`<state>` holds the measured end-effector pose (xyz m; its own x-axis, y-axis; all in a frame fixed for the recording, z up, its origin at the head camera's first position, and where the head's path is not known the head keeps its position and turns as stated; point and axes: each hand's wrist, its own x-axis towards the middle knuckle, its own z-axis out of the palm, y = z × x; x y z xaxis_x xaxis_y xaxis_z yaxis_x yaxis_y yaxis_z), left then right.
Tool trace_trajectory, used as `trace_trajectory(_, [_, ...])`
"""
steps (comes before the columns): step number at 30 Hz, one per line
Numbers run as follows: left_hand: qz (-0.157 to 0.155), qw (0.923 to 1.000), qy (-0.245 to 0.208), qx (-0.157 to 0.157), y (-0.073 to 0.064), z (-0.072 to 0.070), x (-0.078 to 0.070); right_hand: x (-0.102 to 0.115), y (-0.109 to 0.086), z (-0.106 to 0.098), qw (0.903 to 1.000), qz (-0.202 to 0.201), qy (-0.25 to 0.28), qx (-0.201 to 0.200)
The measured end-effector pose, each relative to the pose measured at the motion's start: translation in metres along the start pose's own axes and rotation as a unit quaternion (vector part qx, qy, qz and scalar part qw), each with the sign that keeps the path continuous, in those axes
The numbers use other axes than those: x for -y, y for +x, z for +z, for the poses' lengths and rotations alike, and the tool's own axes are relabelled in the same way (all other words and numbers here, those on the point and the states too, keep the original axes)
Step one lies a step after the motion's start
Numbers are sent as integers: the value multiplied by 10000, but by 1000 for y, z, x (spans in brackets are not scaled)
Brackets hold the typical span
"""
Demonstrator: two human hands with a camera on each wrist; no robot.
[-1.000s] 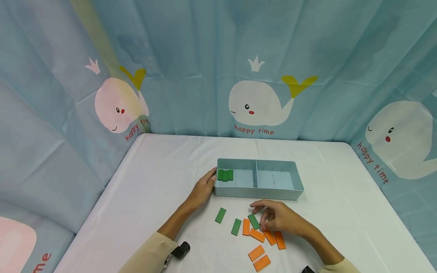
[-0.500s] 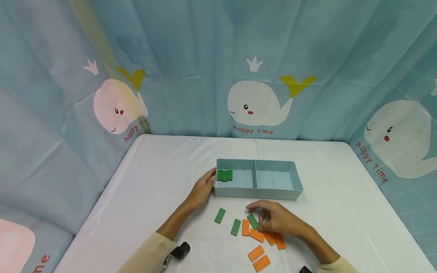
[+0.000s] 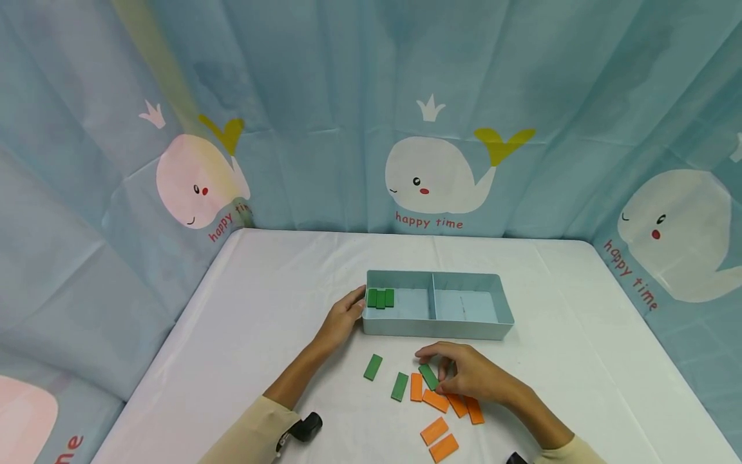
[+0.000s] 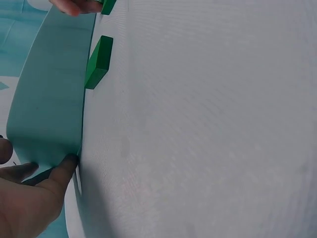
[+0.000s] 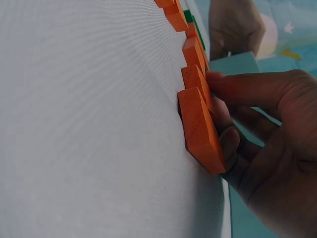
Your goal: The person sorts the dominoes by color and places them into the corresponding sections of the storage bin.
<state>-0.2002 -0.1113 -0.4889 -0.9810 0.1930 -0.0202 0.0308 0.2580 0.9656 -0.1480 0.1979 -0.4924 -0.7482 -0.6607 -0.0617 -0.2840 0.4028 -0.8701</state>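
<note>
Probably light, stiff and best pinched by its sides, the green rectangular plastic-looking tile [image 3: 428, 377] lies well in from the white cloth-covered table's [image 3: 278, 277] far edge, beside the half-curled right hand [image 3: 472, 370], grip unclear, while the straight-fingered left hand [image 3: 341, 323] touches the blue-grey plastic box [image 3: 437, 328].

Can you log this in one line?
left hand: touches box | right hand: at green block | left compartment: three green blocks | table: orange blocks

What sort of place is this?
Probably a small screened-off tabletop work area, though the wider room isn't visible: a white-covered table, a blue whale-print curtain behind it, and a divided tray with green blocks and orange blocks.
</note>
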Motion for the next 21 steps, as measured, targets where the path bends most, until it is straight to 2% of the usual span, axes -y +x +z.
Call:
trace_trajectory(14, [11, 9996, -293, 62, 0, 0, 1, -2, 0, 2, 9997, -62, -231, -80])
trace_trajectory(21, [9, 9996, -281, 51, -1, 0, 0, 2, 1, 3, 9990, -61, -290, -326])
